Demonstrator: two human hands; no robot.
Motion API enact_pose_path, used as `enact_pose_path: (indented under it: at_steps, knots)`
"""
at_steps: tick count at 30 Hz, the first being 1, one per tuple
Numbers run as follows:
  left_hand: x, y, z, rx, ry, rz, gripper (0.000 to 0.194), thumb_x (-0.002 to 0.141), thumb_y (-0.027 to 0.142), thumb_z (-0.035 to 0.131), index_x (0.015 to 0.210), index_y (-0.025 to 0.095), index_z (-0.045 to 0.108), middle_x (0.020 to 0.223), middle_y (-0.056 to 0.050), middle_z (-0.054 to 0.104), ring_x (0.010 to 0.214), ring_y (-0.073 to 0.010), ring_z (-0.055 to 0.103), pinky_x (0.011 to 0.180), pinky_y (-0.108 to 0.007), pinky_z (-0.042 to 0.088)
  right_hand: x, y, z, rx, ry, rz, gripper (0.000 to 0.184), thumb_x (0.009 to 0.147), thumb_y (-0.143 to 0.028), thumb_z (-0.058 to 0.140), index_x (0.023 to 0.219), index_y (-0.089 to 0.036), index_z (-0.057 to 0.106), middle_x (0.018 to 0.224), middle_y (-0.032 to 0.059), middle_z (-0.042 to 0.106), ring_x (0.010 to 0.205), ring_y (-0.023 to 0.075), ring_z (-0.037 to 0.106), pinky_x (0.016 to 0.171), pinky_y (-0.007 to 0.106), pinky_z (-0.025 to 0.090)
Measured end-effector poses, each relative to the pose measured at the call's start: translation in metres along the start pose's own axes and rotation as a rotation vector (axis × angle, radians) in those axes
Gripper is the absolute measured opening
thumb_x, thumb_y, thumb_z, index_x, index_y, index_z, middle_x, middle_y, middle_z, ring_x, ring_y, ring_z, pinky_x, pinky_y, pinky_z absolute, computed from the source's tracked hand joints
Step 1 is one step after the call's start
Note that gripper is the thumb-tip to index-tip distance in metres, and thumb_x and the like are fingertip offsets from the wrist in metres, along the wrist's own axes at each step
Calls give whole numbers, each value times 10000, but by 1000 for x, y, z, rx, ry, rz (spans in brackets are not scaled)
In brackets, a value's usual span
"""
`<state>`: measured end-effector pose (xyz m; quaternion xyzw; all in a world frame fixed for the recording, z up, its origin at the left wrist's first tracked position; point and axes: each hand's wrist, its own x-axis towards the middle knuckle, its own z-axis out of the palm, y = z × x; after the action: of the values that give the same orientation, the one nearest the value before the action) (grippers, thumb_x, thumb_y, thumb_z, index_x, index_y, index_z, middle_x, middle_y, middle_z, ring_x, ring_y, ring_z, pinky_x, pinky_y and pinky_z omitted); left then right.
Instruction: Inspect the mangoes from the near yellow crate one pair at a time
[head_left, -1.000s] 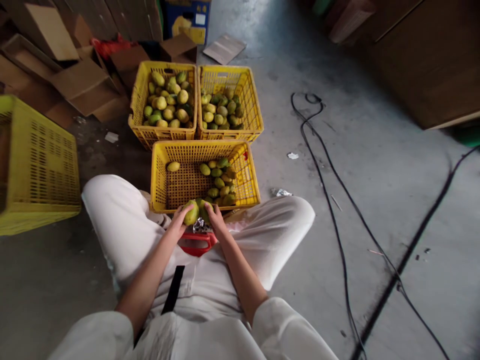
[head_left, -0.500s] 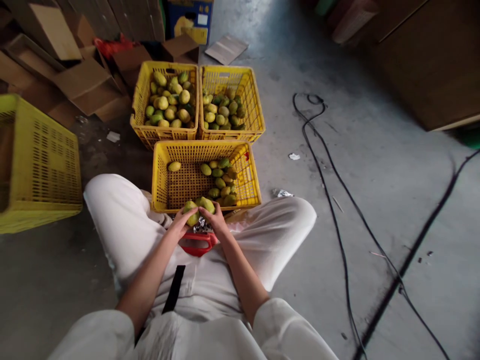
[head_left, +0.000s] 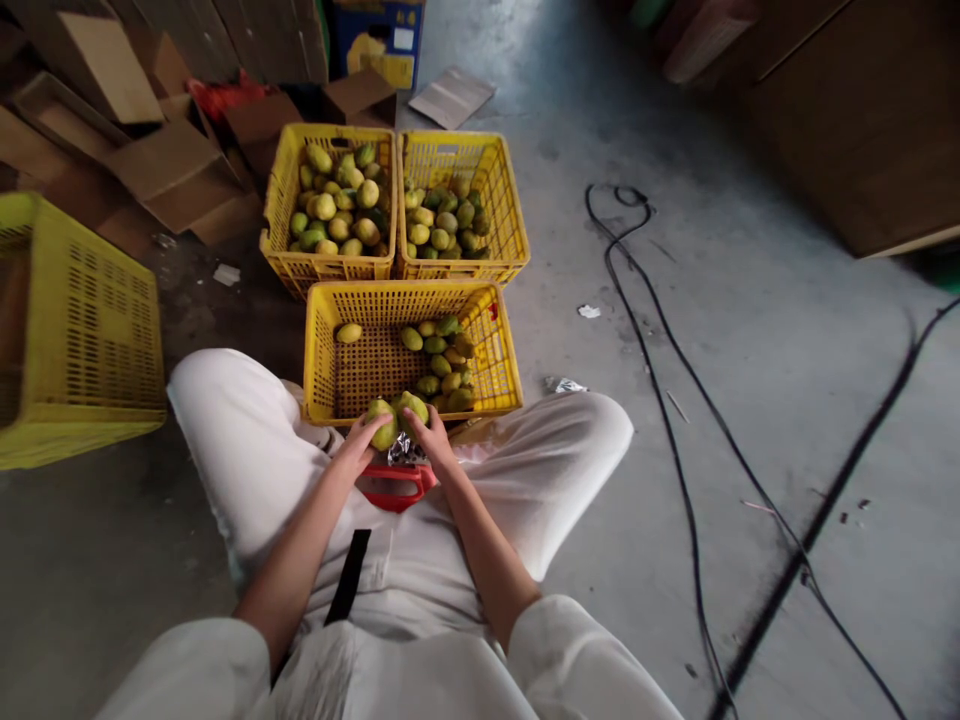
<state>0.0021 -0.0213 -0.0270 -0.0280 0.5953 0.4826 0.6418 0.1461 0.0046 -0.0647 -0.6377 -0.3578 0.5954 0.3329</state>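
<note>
My left hand (head_left: pixel 360 443) is closed around a yellow-green oval fruit (head_left: pixel 382 424). Another greenish fruit (head_left: pixel 410 408), its exact kind unclear, sits in my right hand (head_left: pixel 433 440). Both are held side by side at the near rim of a yellow plastic crate (head_left: pixel 360 375). Inside that crate, similar fruits (head_left: pixel 440 365) cluster on the right, and a single yellowish one (head_left: pixel 349 333) lies at the far left. Below my hands are crumpled silver foil (head_left: pixel 405 450) and a red plastic handle-like piece (head_left: pixel 397 488), partly hidden.
Two more yellow crates with fruit, a left one (head_left: pixel 277 230) and a right one (head_left: pixel 514 220), stand behind. A large yellow crate (head_left: pixel 90 320) is at left, before cardboard boxes (head_left: pixel 176 170). Black cables (head_left: pixel 675 400) cross the floor on the right.
The two fruits have turned slightly in my hands, and a narrow gap now shows between them. My arms and the crates stay essentially in place.
</note>
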Motion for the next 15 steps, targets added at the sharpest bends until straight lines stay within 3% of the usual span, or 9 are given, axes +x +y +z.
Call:
enact_pose_path:
  at_steps: [8,15]
  knots:
    - [4,-1,3,55,87,22,360,730,148,964,948,207,684,863,-26,786,802,-182,759,787,-287,605,-1,0,4,-37,52,67,514,674,-555,850,1045,-276,629,974,22,769,1019,279,725,1001,422,570]
    - [2,-5,2,58,51,34,490,599,109,1011,904,228,647,835,2,773,772,-177,745,762,-281,588,-1,2,1,23,17,24,601,605,-537,918,1066,-253,657,1043,52,758,1089,286,708,993,403,595]
